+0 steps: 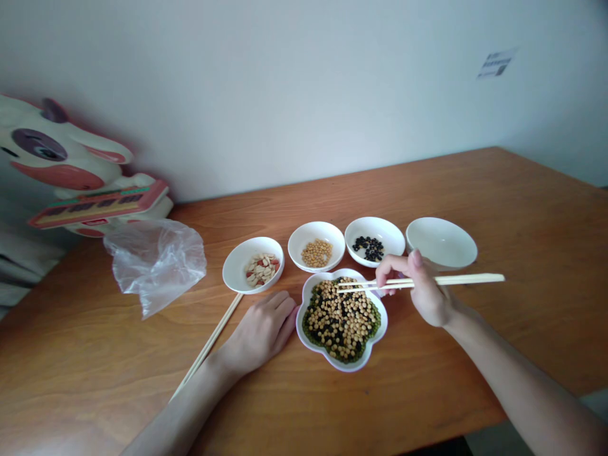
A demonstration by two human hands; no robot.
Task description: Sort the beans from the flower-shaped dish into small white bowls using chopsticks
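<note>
My right hand (422, 291) is closed around a pair of chopsticks (456, 278), whose tips touch the beans at the upper part of a flower-shaped bowl (349, 365). Yellow soybeans (354, 329), black beans and green mung beans lie mixed in this white bowl with its pale purple edge. To its left my left hand (268, 326) rests on the table, fingers curled and pressed together at the bowl's side. Its fingertips are partly hidden. Behind stand a bowl of soybeans (316, 253), a bowl of black beans (369, 247) and a plain white bowl (441, 240).
Farther left is a white bowl (253, 259) of pale seeds and reddish peanuts. A second pair of chopsticks (209, 342) lies beside my left forearm. A crumpled clear plastic bag (156, 266) and a cow-shaped toy piano (99, 202) occupy the table's left side, against the wall.
</note>
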